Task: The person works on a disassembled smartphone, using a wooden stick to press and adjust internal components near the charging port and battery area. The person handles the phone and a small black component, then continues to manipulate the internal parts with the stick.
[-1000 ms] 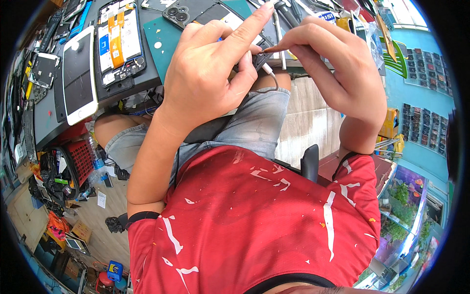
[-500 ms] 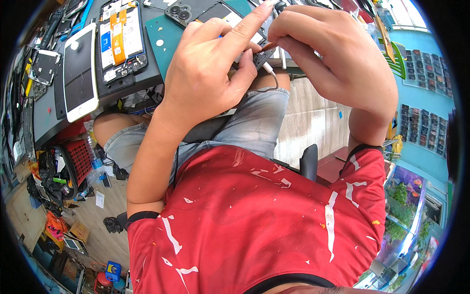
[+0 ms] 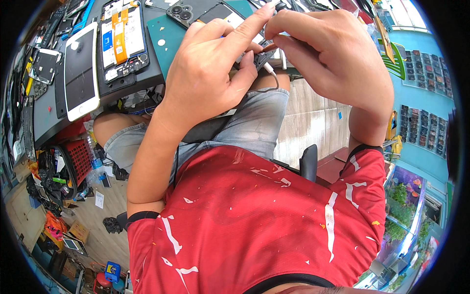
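Observation:
An opened dark phone (image 3: 215,12) with a round-lensed camera block lies on a green mat (image 3: 159,30) at the desk's near edge. My left hand (image 3: 208,73) spans its lower part, index finger stretched far across, thumb and other fingers bent at the phone. My right hand (image 3: 338,59) is curled beside it, thumb and index finger closed near the left index fingertip. A small dark rounded end (image 3: 280,6) shows by those fingers; the rest of it is hidden. A white cable plug (image 3: 269,68) sits at the phone's lower end.
Left of the mat are an opened phone with an orange flex cable (image 3: 119,39) and a white-framed phone (image 3: 82,73). Loose parts crowd the desk's left side. A red basket (image 3: 78,164) stands on the floor below. A fish tank (image 3: 404,206) is at right.
My right hand has shifted slightly to the left. The left hand and the phone have hardly moved.

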{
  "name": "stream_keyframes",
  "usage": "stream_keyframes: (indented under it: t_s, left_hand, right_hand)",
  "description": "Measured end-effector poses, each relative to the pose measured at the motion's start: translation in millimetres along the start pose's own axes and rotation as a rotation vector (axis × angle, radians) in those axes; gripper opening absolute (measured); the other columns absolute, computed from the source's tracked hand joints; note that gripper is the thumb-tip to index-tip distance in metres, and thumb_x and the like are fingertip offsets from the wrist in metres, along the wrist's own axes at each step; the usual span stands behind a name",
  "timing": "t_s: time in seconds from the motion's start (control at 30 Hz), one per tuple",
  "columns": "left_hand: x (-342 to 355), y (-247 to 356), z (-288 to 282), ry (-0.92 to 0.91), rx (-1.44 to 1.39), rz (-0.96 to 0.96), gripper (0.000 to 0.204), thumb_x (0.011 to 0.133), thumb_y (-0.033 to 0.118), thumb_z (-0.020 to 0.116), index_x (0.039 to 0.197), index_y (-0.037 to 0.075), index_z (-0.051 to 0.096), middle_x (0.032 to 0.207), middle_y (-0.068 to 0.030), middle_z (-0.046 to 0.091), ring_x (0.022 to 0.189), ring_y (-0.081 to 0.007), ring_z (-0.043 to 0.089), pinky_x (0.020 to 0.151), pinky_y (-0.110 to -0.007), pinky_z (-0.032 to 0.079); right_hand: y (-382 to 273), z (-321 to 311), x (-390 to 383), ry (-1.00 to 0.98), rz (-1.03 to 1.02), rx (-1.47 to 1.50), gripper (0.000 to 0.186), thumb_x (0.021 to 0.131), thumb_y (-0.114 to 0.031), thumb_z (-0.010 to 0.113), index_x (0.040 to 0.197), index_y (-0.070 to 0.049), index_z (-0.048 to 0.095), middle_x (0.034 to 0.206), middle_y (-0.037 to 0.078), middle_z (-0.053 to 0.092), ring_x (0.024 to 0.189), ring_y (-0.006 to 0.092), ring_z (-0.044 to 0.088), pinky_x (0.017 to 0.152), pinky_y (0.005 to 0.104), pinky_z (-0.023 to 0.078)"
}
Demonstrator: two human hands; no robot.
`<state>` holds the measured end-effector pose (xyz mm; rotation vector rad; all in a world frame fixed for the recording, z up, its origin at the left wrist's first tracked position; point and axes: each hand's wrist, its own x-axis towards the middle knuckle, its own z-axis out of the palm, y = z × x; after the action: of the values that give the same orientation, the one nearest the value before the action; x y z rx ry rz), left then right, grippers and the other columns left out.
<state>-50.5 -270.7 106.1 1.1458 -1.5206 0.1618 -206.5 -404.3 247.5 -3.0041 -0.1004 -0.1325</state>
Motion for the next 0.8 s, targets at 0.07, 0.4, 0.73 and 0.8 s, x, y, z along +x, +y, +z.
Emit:
stream_keyframes:
  t_s: [0.07,0.4,0.73,0.8]
  left_hand:
    - [0,-1,1,0.015,-0.022,0.009,0.068,0.086,-0.005,0.071,0.153,-0.008,0.062,0.094,-0.0055,0.080,0.078,-0.0228,0.067,0.078,-0.037,0.049]
    - [5,4,-3,-0.023,-0.023,-0.012,0.070,0.085,-0.005,0.072,0.154,-0.007,0.061,0.094,-0.0057,0.080,0.079,-0.0228,0.067,0.079,-0.037,0.049]
    - [9,11,-10,-0.021,0.006,-0.077,0.073,0.083,-0.010,0.070,0.155,-0.008,0.060,0.095,-0.0083,0.080,0.081,-0.0260,0.067,0.079,-0.038,0.051]
    - [11,13,-11,-0.008,0.010,-0.092,0.072,0.083,-0.010,0.069,0.154,-0.009,0.060,0.094,-0.0091,0.080,0.081,-0.0268,0.067,0.078,-0.039,0.052]
  right_hand:
    - [0,0,0,0.001,0.013,0.011,0.013,0.098,-0.002,0.070,0.111,-0.003,0.072,0.084,0.014,0.074,0.071,0.0323,0.072,0.062,0.0406,0.052]
    - [-12,-33,9,-0.241,0.099,0.065,0.012,0.094,-0.005,0.074,0.105,-0.002,0.068,0.085,0.014,0.068,0.073,0.0358,0.070,0.063,0.0432,0.053]
    - [-4,-4,2,0.043,0.032,0.098,0.016,0.094,-0.011,0.077,0.105,-0.004,0.068,0.085,0.012,0.067,0.074,0.0353,0.071,0.061,0.0440,0.054]
    - [-4,-4,3,0.007,0.045,0.033,0.016,0.094,-0.012,0.078,0.104,-0.005,0.068,0.084,0.012,0.067,0.071,0.0352,0.071,0.060,0.0440,0.053]
